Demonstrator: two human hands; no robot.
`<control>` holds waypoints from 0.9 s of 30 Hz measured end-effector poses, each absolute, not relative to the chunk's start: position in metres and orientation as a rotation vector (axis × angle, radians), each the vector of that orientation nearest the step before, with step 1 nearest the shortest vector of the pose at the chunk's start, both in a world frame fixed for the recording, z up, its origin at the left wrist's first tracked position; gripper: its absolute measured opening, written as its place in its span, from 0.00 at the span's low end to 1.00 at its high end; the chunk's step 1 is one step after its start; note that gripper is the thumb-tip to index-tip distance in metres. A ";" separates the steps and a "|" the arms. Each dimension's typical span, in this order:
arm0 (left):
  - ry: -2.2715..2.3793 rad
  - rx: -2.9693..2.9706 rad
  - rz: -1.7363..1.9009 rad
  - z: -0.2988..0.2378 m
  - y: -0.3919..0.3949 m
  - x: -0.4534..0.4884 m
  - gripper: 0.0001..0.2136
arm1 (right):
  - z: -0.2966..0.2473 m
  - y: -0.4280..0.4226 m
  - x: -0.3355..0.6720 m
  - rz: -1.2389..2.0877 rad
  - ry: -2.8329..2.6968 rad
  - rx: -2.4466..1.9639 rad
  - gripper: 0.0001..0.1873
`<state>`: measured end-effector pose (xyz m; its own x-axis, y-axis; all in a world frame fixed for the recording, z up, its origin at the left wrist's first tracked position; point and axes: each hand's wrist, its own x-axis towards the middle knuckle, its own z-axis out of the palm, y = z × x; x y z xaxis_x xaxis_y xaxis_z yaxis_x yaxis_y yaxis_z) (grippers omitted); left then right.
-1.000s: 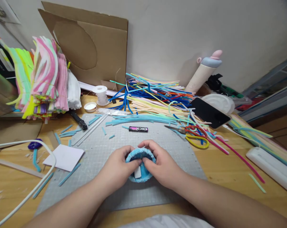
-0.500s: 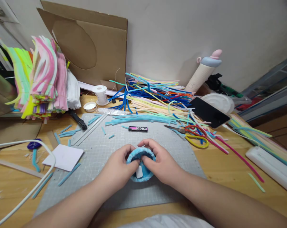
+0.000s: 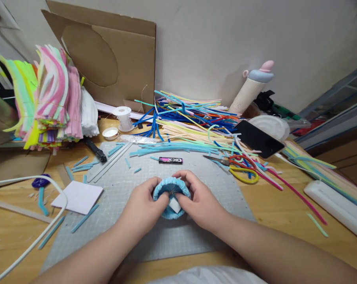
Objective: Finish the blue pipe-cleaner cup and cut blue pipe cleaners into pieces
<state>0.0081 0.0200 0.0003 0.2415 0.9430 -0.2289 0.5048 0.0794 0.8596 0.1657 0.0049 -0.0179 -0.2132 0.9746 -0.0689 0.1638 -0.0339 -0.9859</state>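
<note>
The wooden desk (image 3: 273, 201) carries 1 grey cutting mat (image 3: 113, 189); scissors (image 3: 225, 161) cross its right edge. The left hand (image 3: 145, 199) and right hand (image 3: 200, 199) are clamped on opposite sides of 1 fuzzy blue bowl (image 3: 171, 184) above the mat, thumbs inside the rim. Open mat lies at both flanks. 1 dark tube (image 3: 170, 160) lies beyond; 1 white tab (image 3: 175, 205) sits within the bowl.
</note>
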 end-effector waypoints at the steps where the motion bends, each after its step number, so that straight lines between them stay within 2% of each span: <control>1: 1.395 1.578 0.566 0.000 0.020 0.008 0.02 | -0.018 0.005 0.166 1.304 -1.493 -1.270 0.17; 21: 1.388 1.589 0.540 -0.005 0.020 0.009 0.03 | -0.016 0.006 0.167 1.209 -1.604 -1.387 0.15; 27: 1.376 1.606 0.535 -0.005 0.019 0.009 0.01 | -0.016 0.007 0.168 1.215 -1.626 -1.363 0.15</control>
